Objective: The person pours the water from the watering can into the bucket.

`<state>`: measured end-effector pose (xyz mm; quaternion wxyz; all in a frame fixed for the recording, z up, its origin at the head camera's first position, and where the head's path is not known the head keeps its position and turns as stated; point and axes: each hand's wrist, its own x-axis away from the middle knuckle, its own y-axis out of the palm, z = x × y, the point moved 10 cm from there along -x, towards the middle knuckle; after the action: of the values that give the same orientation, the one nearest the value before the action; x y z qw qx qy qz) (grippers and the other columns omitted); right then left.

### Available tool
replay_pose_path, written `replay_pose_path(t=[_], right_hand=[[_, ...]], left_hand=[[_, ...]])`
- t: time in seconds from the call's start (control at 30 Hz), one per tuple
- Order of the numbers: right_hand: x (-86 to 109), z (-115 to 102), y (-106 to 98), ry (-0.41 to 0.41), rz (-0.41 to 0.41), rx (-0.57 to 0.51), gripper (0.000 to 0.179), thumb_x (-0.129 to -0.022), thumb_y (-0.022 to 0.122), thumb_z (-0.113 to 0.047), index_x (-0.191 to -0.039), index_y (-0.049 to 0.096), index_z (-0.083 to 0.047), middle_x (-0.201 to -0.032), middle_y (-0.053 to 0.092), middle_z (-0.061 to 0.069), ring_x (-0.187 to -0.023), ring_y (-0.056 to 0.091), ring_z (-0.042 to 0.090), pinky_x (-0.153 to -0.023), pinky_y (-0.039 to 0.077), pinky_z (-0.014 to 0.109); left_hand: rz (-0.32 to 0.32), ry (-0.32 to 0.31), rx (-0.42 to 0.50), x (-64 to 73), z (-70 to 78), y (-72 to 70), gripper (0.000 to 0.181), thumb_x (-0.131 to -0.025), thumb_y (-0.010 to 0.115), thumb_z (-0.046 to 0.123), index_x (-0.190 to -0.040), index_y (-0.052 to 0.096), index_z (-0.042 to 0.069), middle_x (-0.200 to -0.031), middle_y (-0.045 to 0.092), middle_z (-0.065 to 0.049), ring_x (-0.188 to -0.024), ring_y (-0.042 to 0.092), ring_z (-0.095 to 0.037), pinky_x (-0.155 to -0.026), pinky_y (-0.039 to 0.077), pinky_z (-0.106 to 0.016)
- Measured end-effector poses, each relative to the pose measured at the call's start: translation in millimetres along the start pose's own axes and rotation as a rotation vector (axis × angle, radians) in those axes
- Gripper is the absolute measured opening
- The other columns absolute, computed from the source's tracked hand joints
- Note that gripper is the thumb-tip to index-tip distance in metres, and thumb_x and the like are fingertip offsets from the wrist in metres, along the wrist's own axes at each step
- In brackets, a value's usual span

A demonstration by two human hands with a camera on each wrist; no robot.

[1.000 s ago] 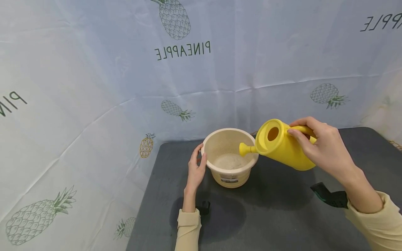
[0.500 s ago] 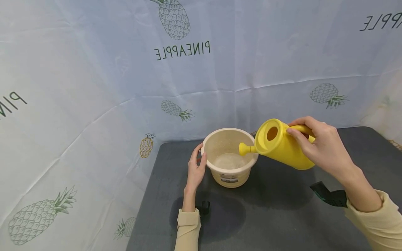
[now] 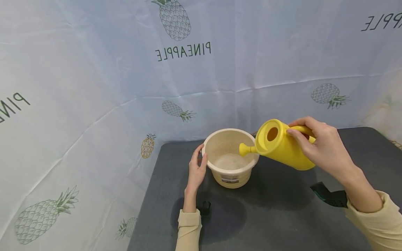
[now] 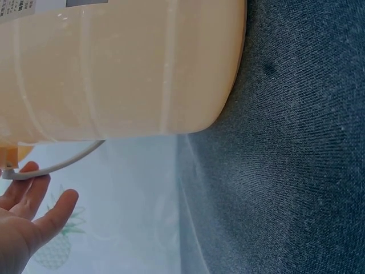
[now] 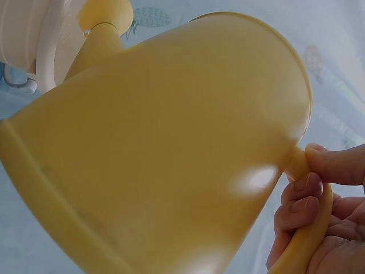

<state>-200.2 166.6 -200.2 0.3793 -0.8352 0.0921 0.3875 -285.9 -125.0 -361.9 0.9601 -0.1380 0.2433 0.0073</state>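
Note:
A cream plastic bucket (image 3: 230,178) stands upright on the dark table; its floor looks wet and rippled. At the left rim my left hand (image 3: 196,171) holds it, thumb on the near side and fingers round the back. In the left wrist view, fingertips (image 4: 41,181) touch the pale wire handle (image 4: 68,162). My right hand (image 3: 328,148) grips the handle of a yellow watering can (image 3: 287,151), raised and tilted left. Its round spout head (image 3: 243,149) lies over the bucket's right part. Fingers curl round the can's handle (image 5: 311,234) in the right wrist view.
The dark cloth-covered table (image 3: 270,226) extends in front of and to the right of the bucket. A pale curtain (image 3: 103,69) printed with pineapples hangs close behind and along the left. Dark camera mounts (image 3: 331,197) sit at the wrists.
The bucket, can and both hands keep nearly the same places. Only the head view shifts very slightly. The wet surface inside the bucket shows slightly different ripples.

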Motion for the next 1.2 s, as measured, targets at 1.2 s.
replay_pose_path(t=[1.2], right_hand=[[-0.9, -2.0, 0.0, -0.018, -0.014, 0.002, 0.023, -0.076, 0.07, 0.009, -0.095, 0.063, 0.0, -0.082, 0.065, 0.006, -0.071, 0.046, -0.004, -0.061, 0.036, 0.014]], left_hand=[[-0.001, 0.003, 0.007, 1.0, 2.7, 0.1, 0.04, -0.098, 0.047, 0.009, -0.135, 0.042, -0.006, -0.136, 0.042, -0.022, -0.126, 0.037, -0.036, -0.094, 0.034, -0.057]])
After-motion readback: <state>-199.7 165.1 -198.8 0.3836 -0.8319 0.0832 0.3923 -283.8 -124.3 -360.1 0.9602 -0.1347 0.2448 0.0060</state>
